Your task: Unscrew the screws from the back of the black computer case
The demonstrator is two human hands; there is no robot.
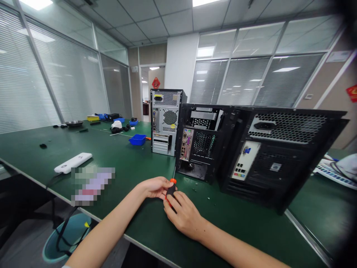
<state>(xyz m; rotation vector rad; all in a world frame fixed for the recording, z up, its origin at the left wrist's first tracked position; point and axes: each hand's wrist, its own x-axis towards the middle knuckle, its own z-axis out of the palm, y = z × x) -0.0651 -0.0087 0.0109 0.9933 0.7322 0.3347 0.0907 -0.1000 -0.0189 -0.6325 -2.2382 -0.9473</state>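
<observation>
Both my hands are closed around a screwdriver (171,190) with a black and orange-red handle. Its thin shaft points away from me, towards the lower left corner of the middle computer case (202,141). My left hand (156,187) grips near the front of the handle, and my right hand (184,216) wraps the back end from above. I cannot tell whether the tip touches anything. The middle case stands with its back panel facing me, and several small screws (194,190) lie on the table in front of it.
A silver-backed case (164,123) stands to the left and a large black case (276,160) to the right, on a green table (119,156). A blue tray (137,140) and a white power strip (74,162) lie left. A teal bucket (48,243) stands below the table edge.
</observation>
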